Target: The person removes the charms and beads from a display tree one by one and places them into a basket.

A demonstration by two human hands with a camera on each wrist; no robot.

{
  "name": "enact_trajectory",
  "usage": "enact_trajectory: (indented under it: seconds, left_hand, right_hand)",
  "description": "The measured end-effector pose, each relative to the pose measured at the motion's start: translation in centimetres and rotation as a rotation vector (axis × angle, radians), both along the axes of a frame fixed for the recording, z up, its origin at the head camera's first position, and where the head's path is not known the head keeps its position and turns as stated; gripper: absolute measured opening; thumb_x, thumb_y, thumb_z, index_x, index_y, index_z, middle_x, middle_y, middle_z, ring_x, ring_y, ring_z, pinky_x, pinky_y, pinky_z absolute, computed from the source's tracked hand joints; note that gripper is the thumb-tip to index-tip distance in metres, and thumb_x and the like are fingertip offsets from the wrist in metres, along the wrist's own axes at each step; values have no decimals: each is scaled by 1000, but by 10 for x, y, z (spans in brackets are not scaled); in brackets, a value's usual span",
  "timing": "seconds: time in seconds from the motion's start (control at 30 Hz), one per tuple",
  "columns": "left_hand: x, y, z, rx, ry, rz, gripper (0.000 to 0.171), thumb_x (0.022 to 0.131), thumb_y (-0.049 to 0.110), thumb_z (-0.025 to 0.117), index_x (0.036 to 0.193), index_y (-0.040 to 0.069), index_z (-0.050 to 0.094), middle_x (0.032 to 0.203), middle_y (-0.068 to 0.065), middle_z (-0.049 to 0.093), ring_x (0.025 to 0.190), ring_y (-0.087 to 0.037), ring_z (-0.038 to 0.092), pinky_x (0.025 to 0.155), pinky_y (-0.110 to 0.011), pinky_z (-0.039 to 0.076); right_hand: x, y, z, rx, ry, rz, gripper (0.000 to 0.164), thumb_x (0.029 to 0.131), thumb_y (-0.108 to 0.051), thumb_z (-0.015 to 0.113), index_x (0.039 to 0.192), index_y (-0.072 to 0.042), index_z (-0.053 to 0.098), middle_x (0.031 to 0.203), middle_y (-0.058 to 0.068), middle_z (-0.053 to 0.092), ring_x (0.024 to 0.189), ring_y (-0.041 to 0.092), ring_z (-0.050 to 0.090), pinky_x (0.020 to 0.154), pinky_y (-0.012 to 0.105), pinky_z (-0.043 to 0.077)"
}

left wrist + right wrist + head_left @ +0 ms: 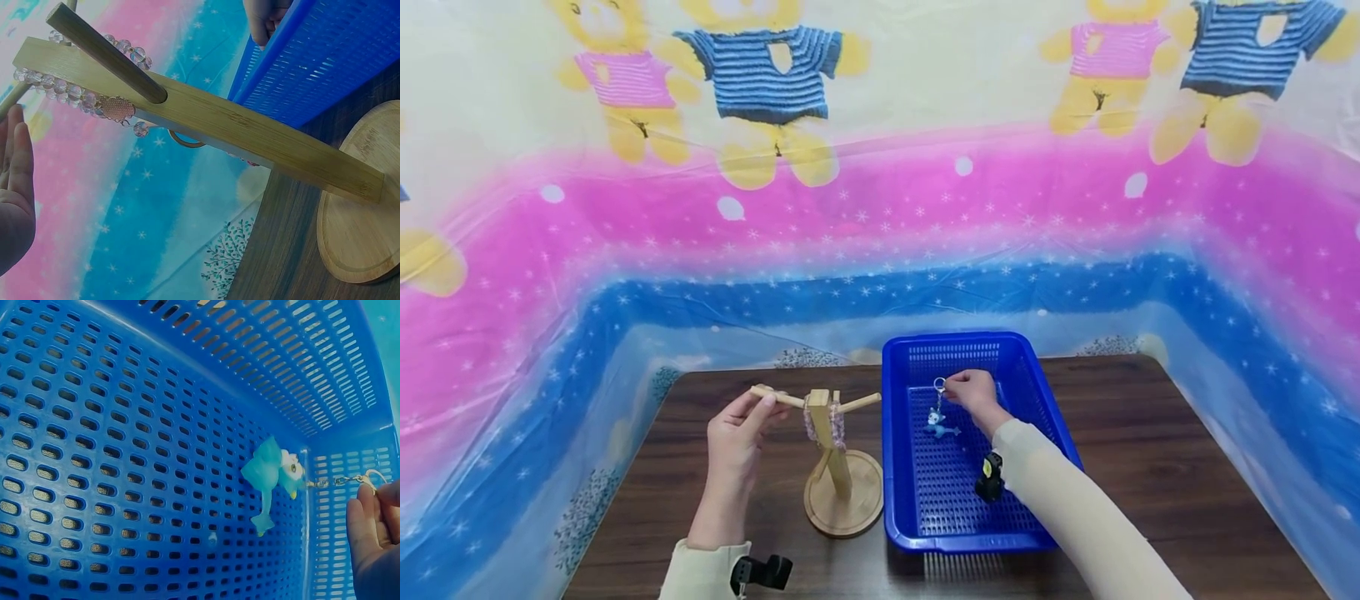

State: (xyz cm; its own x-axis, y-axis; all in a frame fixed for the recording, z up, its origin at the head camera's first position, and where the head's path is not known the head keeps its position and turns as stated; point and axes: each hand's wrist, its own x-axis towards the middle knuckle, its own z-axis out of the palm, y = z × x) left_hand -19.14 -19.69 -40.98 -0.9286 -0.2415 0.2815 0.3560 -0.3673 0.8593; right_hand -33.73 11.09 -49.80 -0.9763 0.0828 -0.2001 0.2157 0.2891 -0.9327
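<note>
My left hand (739, 433) pinches the end of a peg on a wooden jewelry stand (831, 433), thumb on the near side. Pink beaded bracelets (69, 94) hang from the stand's upper pegs, against its post. Over the blue plastic basket (891, 450), my right hand (976, 393) pinches the metal ring of a keychain (937, 421). From its short chain dangles a light-blue figure with a white face and a tail, seen against the basket's mesh in the right wrist view. The ring's near part is hidden behind the fingers.
The stand's round base (857, 508) rests on a dark wooden table (1165, 467), close to the left side of the basket. A patterned cloth (880, 208) with bears and snowflakes hangs behind the table and along its sides.
</note>
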Motion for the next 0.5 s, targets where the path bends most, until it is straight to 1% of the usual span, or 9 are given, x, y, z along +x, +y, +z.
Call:
enact_trajectory:
  seconds: [0.07,0.13,0.17,0.2,0.3,0.4,0.43,0.5]
  left_hand:
    - [0,0,0,-10,-12,6,34,100,-6,57,90,19,78,84,7,79,75,-3,76,73,-17,64]
    - [0,0,-1,-9,-20,4,35,100,-7,57,90,19,78,84,7,79,75,-3,76,73,-17,64]
    - [0,0,-1,-7,-21,1,35,100,-7,56,89,19,78,83,7,79,75,-3,76,73,-17,64]
    - [0,0,-1,-6,-19,-2,35,100,-7,56,89,19,78,83,7,79,75,-3,76,74,-17,64]
    - [-1,0,-1,-8,-12,-6,35,100,-7,56,90,18,77,84,7,79,76,-3,76,74,-17,64]
    - [-2,-1,-1,-12,-4,-3,34,100,-7,56,90,18,77,84,7,79,76,-3,76,74,-17,64]
    - [-2,-1,-2,-14,-3,-2,34,100,-7,56,90,18,77,84,7,79,76,-3,76,74,-17,64]
    - [-2,-1,-2,-17,0,0,34,100,-7,56,90,18,77,84,7,79,76,-3,76,74,-17,64]
  right_hand:
    - [0,1,-2,-3,-10,-5,22,101,-6,59,114,8,71,119,27,72,108,35,74,101,47,61]
    - [-1,3,-4,-8,-3,-6,21,100,-5,59,112,8,71,116,27,73,105,34,75,99,47,62]
    - [-2,4,-5,-7,1,-8,21,100,-4,59,111,8,72,113,26,74,102,34,75,97,46,63]
    - [-3,5,-7,-15,18,-9,18,98,-3,60,107,8,73,107,25,76,95,32,77,90,44,65]
    - [-5,7,-11,-29,34,-20,18,97,-1,60,103,9,73,101,26,76,89,30,77,86,42,67]
    - [-7,7,-13,-46,33,-41,18,97,-1,60,104,11,72,103,27,76,86,27,77,88,43,66]
    - [-6,6,-13,-45,21,-53,19,98,-1,60,107,11,72,106,28,75,87,27,77,92,44,65]
    - [-5,5,-15,-52,19,-66,19,97,0,60,108,13,71,105,27,76,81,20,75,92,45,65]
